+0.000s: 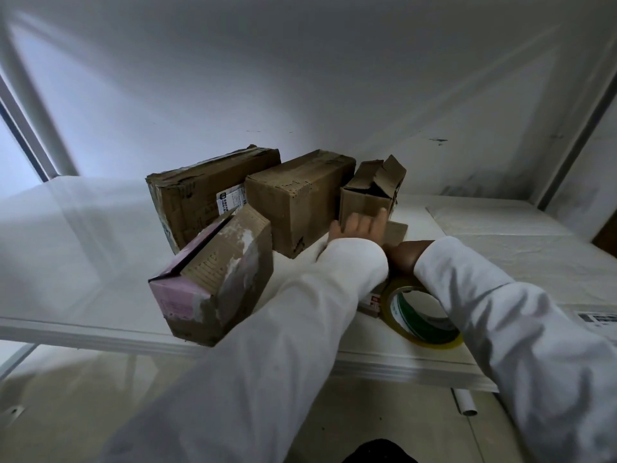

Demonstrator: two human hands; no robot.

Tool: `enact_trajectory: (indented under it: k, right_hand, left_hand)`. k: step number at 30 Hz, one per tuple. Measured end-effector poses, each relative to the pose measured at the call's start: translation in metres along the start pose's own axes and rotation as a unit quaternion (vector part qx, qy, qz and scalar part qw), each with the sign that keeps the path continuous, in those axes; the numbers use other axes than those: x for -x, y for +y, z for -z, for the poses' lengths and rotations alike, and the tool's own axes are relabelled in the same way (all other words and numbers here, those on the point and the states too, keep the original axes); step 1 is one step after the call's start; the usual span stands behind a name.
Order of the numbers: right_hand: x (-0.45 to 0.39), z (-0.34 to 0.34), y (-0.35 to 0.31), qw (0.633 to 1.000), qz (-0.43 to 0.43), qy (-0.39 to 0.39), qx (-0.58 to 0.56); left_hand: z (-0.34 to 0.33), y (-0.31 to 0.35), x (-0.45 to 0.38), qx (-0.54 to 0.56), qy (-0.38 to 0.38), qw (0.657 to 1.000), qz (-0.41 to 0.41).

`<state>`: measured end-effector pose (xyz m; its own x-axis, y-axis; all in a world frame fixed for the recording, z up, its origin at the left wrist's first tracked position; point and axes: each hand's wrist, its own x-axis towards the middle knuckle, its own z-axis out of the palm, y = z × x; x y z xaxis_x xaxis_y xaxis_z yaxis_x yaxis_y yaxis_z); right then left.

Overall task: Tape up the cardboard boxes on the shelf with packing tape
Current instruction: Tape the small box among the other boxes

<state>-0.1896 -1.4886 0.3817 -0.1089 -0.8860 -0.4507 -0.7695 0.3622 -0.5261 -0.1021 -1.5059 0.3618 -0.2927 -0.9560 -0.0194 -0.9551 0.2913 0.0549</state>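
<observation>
Over on the far left of the white shelf (83,248), a pink-patched box (213,282) tilted on its corner at the front edge, top seam gaping, tape scars all over it. Just behind, a long box (200,195) with a white shipping label, leaning against the wall, old tape wrinkled along the top. Next along, touching it, a plain brown box (297,198), flaps closed, cardboard scuffed and dented.

Then the small open box (367,192), flaps up and crumpled, standing just beside the brown one. Left hand (359,228) pressed flat on its front face, fingers (354,219) straight and slightly spread, thumb out toward the brown box, white sleeve running back to the camera. A low strip of cardboard (397,230) just behind that hand; hard to say what it belongs to.

Right hand (405,257) low on the shelf, just right of the left wrist, mostly hidden by both sleeves — fingers out of sight, so cannot tell whether curled or straight. Roll of packing tape (422,315), yellowish with a green-and-white core, lying flat near the front edge between the two forearms, untouched. A small flat carton (370,304) with red print tucked against the roll's left side.

Far right, a white printed label (597,318) lying on the shelf.
</observation>
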Motion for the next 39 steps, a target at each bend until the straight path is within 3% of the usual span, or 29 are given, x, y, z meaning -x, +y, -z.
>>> enact_trajectory:
  k: [5, 9, 12, 16, 20, 22, 25, 28, 30, 33, 34, 35, 37, 39]
  right_hand:
    - [-0.004, -0.005, 0.005, 0.998, -0.030, 0.037, -0.030]
    - [-0.008, -0.004, 0.007, 0.998, -0.020, 0.047, -0.041]
    - [-0.009, -0.004, 0.007, 0.998, -0.019, 0.042, -0.038]
    - [-0.012, 0.000, 0.010, 0.999, -0.019, 0.024, -0.033]
    - [0.002, 0.024, 0.025, 0.995, -0.016, -0.048, -0.084]
    - [0.012, 0.035, 0.046, 0.996, -0.038, -0.033, -0.073]
    - [0.022, 0.044, 0.072, 0.992, -0.072, -0.069, -0.077]
    - [0.028, 0.049, 0.072, 0.988, 0.006, -0.151, -0.040]
    - [0.040, 0.053, 0.056, 0.983, 0.066, -0.164, -0.042]
    - [0.060, 0.058, 0.030, 0.964, 0.177, -0.159, -0.123]
    - [0.066, 0.057, 0.022, 0.947, 0.204, -0.161, -0.188]
    - [0.069, 0.056, 0.014, 0.931, 0.221, -0.162, -0.242]
    - [0.070, 0.050, 0.001, 0.918, 0.232, -0.148, -0.285]
    - [0.060, 0.043, -0.011, 0.921, 0.236, -0.123, -0.284]
  left_hand:
    - [0.013, -0.034, 0.000, -0.094, -0.026, 0.987, 0.126]
    - [0.014, -0.033, 0.004, -0.060, -0.006, 0.991, 0.119]
    - [0.006, -0.037, 0.010, 0.068, 0.016, 0.986, 0.153]
    - [-0.007, -0.039, 0.021, 0.314, -0.065, 0.916, 0.241]
    - [-0.010, -0.047, 0.026, 0.397, -0.068, 0.874, 0.270]
    - [-0.011, -0.050, 0.022, 0.434, -0.066, 0.855, 0.276]
    - [-0.012, -0.052, 0.016, 0.450, -0.079, 0.845, 0.278]
    - [-0.013, -0.056, 0.011, 0.472, -0.084, 0.828, 0.291]
    - [-0.019, -0.063, 0.005, 0.499, -0.086, 0.805, 0.309]
    - [-0.025, -0.071, 0.003, 0.592, -0.077, 0.725, 0.342]
    - [-0.024, -0.072, 0.006, 0.589, -0.060, 0.728, 0.346]
    - [-0.021, -0.072, 0.010, 0.559, -0.034, 0.758, 0.336]
    - [-0.018, -0.074, 0.013, 0.432, 0.061, 0.850, 0.297]
    - [-0.012, -0.071, 0.025, 0.400, 0.152, 0.878, 0.215]
